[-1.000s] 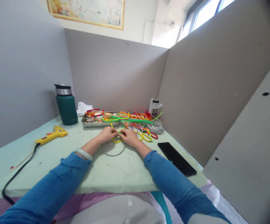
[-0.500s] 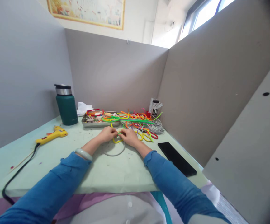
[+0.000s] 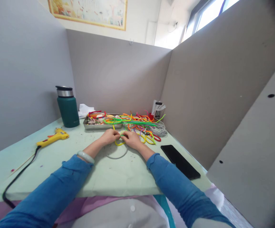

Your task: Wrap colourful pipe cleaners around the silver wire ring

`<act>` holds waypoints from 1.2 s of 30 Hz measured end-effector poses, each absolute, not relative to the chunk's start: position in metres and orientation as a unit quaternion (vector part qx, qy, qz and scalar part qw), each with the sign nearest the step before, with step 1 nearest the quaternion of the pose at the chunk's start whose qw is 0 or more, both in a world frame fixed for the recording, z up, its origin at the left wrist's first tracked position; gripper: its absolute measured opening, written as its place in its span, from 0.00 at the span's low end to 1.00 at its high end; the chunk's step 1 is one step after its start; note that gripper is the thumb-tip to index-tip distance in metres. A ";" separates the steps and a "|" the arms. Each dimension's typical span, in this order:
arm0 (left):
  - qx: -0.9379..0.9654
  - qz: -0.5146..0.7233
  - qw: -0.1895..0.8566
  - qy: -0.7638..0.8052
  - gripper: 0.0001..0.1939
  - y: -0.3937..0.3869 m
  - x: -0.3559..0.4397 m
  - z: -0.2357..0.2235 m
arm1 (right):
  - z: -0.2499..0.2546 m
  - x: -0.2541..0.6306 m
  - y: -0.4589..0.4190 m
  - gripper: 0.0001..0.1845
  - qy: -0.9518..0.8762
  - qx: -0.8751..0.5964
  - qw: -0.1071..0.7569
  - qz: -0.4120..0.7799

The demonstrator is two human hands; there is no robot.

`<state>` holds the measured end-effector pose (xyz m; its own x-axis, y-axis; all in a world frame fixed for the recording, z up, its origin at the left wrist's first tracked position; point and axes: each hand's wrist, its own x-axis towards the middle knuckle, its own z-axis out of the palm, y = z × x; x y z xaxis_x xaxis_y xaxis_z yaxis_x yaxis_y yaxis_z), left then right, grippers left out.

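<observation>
While the left hand [image 3: 110,136] and right hand [image 3: 131,139] meet above the bench [image 3: 99,180], their fingers pinch a small green piece [image 3: 121,135] between them, beside a yellow pipe cleaner [image 3: 119,144] and a grey loop [image 3: 117,158].

grey partitions [image 3: 118,72], pale wall [image 3: 140,19], and bright, apparently daylit window [image 3: 208,19].

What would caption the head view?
Two bare hands pinch a thin green piece above a pale green tabletop, beside coloured fuzzy stems.

The glue gun [image 3: 56,137] lay left of the left hand [image 3: 110,136], the phone [image 3: 180,162] right of the right hand [image 3: 131,139], the tray [image 3: 102,126] behind both.
</observation>
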<state>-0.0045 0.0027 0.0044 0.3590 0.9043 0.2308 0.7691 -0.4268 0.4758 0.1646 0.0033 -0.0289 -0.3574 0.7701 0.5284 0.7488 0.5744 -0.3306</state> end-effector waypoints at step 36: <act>0.806 0.267 0.152 0.506 0.15 0.009 -0.006 0.001 | -0.026 0.164 0.000 0.13 -0.820 -0.470 0.326 0.030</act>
<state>-0.0058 0.0092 0.0006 0.3461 0.8965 0.2766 0.7340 -0.4424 0.5153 0.1638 0.0005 -0.0262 -0.3451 0.7902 0.5064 0.7517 0.5558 -0.3550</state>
